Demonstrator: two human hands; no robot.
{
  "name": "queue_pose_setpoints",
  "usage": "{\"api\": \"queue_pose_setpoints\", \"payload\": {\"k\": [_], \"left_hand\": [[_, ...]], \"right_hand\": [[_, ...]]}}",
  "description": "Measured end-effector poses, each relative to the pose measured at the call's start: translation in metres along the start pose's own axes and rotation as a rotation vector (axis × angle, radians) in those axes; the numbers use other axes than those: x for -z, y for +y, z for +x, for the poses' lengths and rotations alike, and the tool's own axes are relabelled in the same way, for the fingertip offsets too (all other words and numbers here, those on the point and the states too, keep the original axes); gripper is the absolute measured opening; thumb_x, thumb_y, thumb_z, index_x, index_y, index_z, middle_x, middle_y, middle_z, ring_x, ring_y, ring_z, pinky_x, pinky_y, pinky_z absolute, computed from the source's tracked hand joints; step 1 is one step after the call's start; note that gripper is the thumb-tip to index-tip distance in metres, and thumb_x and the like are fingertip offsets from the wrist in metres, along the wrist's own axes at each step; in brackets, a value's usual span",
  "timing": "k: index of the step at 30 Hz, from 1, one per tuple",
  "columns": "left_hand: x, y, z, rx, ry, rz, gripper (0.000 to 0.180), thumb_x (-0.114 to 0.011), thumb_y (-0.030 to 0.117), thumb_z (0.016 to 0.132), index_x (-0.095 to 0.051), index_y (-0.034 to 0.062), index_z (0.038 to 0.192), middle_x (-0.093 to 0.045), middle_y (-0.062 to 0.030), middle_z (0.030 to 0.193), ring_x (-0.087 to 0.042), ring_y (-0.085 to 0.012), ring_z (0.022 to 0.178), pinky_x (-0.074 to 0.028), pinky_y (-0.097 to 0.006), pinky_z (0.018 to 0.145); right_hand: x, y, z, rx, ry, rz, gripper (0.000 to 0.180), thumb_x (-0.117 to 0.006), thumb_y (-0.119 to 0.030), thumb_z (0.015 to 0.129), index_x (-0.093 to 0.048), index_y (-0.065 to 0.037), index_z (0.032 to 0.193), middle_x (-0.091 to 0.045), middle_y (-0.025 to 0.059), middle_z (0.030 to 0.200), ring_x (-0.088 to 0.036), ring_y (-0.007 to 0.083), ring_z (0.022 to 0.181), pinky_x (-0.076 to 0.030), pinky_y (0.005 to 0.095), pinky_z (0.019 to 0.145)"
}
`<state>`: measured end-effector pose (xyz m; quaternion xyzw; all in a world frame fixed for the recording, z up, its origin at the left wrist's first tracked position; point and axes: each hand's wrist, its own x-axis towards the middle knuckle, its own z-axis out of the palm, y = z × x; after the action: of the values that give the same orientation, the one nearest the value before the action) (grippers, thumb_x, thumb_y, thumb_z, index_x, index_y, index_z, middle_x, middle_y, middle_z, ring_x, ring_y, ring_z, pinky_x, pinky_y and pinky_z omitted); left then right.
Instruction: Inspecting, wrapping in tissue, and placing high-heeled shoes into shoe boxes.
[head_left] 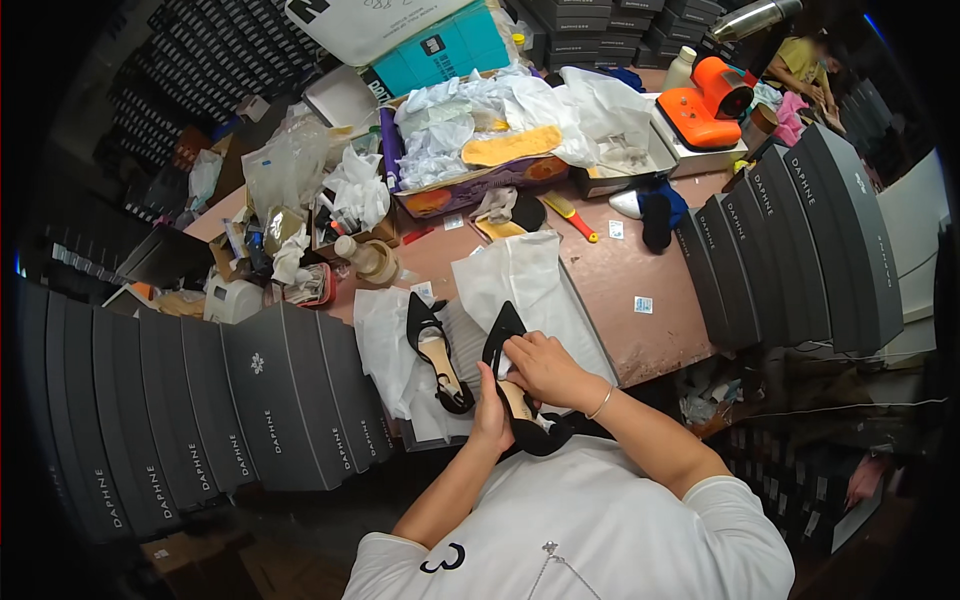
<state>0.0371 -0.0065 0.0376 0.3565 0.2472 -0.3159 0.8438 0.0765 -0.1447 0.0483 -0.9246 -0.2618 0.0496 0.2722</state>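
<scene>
A black pointed-toe shoe (507,322) is held up in front of my chest, toe pointing away, over the near right part of an open box. Along its left side, my left hand (490,412) grips it. My right hand (545,370) is closed over the shoe's opening, fingers curled at the inside of the toe. A bit of white material shows beside those fingertips; how they hold it is hidden. The matching black shoe (428,345), with an ankle strap and a pale insole, lies to the left on white tissue paper (380,340) in the box.
Grey shoeboxes (280,400) stand in rows at left and right (830,230). Behind lie a carton of crumpled paper (450,190), a tape roll (375,262), a yellow-red brush (570,216) and an orange device (705,105). Another person (803,65) sits at the far right.
</scene>
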Motion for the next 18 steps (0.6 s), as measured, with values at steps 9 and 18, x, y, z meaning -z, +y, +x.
{"api": "queue_pose_setpoints", "payload": {"k": [9,18], "left_hand": [[0.033,-0.004,0.006,-0.016,0.175,-0.052,0.074,-0.026,0.070,0.090,-0.056,0.0058,0.110,-0.060,-0.0077,0.088,-0.059,-0.0199,0.064,-0.052,-0.033,0.057],[0.026,0.015,0.013,-0.125,0.165,-0.094,0.072,-0.027,0.069,0.091,-0.054,0.0052,0.113,-0.059,-0.0093,0.092,-0.059,-0.0216,0.068,-0.051,-0.034,0.060]], "right_hand": [[0.034,0.007,-0.015,0.003,0.184,0.365,0.026,-0.062,-0.015,0.076,-0.057,-0.003,0.098,-0.057,0.0139,0.093,-0.060,0.0316,0.077,-0.050,0.0397,0.068],[-0.056,0.082,0.011,-0.116,0.047,-0.160,0.013,-0.053,-0.007,0.080,-0.056,-0.003,0.092,-0.057,0.0130,0.091,-0.062,0.0292,0.080,-0.052,0.0405,0.066]]}}
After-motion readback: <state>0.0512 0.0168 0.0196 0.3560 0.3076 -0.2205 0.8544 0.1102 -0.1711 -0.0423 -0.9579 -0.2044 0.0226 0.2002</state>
